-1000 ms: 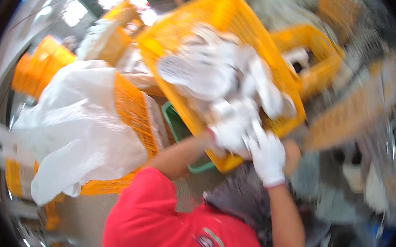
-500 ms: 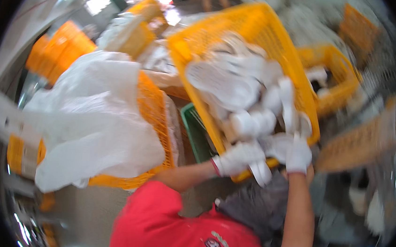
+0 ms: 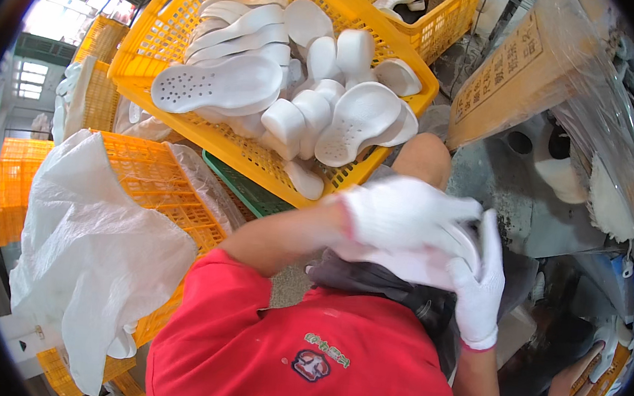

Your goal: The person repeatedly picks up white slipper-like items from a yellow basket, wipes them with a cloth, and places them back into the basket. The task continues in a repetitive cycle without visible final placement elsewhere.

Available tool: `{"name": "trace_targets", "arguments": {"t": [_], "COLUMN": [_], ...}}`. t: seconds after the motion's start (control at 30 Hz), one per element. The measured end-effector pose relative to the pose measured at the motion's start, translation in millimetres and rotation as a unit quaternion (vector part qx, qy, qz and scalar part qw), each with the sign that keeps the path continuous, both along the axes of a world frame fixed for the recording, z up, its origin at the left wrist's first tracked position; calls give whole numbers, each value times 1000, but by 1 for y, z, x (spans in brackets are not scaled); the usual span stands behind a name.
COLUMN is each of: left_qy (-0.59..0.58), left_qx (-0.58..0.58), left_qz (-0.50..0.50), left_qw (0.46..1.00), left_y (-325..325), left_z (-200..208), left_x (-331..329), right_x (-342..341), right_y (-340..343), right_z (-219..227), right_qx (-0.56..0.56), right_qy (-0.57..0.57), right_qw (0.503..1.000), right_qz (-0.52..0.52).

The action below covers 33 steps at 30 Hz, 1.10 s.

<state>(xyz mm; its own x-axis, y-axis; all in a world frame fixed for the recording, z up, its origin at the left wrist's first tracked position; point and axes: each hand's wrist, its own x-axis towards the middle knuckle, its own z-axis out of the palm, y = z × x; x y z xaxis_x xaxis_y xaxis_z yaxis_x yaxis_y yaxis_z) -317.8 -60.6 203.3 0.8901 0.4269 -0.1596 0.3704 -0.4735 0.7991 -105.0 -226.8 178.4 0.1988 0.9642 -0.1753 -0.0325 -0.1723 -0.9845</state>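
In front of my lap I hold a white shoe sole (image 3: 420, 267), partly hidden by my gloves. My left hand (image 3: 406, 213), in a white knit glove and blurred by motion, lies over its upper side with the fingers curled around it. At its right end, my right hand (image 3: 479, 291), gloved too, grips it between thumb and fingers. Beyond my hands, a yellow plastic crate (image 3: 252, 166) holds a pile of white soles (image 3: 221, 84) with thick heels; some are dotted with small holes.
An orange crate (image 3: 157, 176) draped with a white plastic sheet (image 3: 103, 232) stands at the left. Under the yellow crate shows a green crate (image 3: 246, 188). A second yellow crate (image 3: 445, 21) is behind. A cardboard box (image 3: 504, 79) and clear plastic bags lie at the right.
Both hands have drawn back from the crate's near edge to my lap, with a sole between them. The view has shifted, so the crate now appears farther left and higher.
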Motion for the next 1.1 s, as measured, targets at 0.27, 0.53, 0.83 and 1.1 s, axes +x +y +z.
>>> {"name": "trace_targets", "arguments": {"t": [0.27, 0.53, 0.83, 1.1], "left_qy": [-271, -256, 120, -270], "left_qx": [-68, -577, 72, -570], "left_qz": [258, 254, 58, 253], "left_qw": [925, 733, 988, 734], "left_y": [-41, -65, 77, -27], "left_z": [-64, -157, -153, -142], "left_x": [147, 317, 270, 278], "right_x": [77, 66, 192, 179], "right_y": [-118, -87, 53, 42], "right_z": [6, -5, -26, -9], "right_qx": [-18, -54, 59, -88], "right_qy": [-206, -95, -370, -98], "right_qw": [890, 869, 890, 972], "right_qz": [-407, -483, -258, -196]}}
